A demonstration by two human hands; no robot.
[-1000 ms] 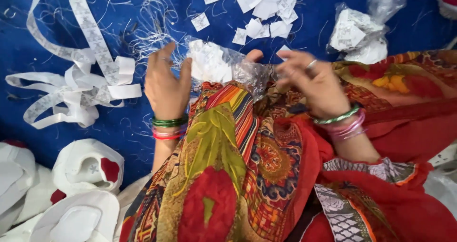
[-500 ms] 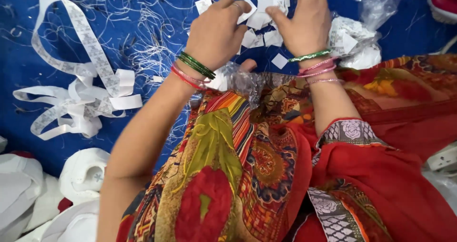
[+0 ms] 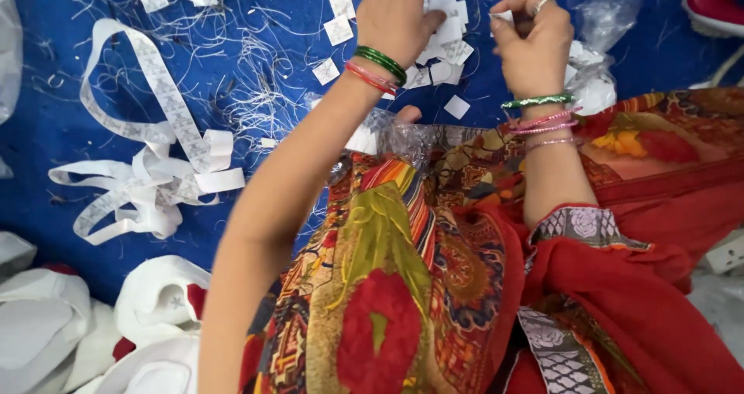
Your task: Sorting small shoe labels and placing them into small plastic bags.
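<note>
On the blue cloth (image 3: pixel 93 208) spread before the person, a heap of small white paper squares (image 3: pixel 448 49) lies near the top edge of the view, and both hands are stretched out to it. The left hand (image 3: pixel 395 14) rests palm-down on the heap with its fingers curled over the squares; whether it has any of them pinched I cannot tell. The right hand (image 3: pixel 531 41), a ring on one finger, is closed at the fingertips on one small white square (image 3: pixel 502 16), lifted just above the right side of the heap. Green and red bangles (image 3: pixel 376 67) circle the left wrist – green and pink ones the right. Loose squares lie scattered to the left of the heap, among a tangle of white thread clippings (image 3: pixel 256 92). Further left, a long white label ribbon (image 3: pixel 155 161) loops and folds over itself. A crumpled clear plastic bag (image 3: pixel 597 53) lies just right of the right hand, and another piece of clear plastic (image 3: pixel 399 138) sits at the edge of the lap, against the patterned red and orange garment (image 3: pixel 403 285). White moulded cups (image 3: pixel 155 309) are stacked at lower left.
</note>
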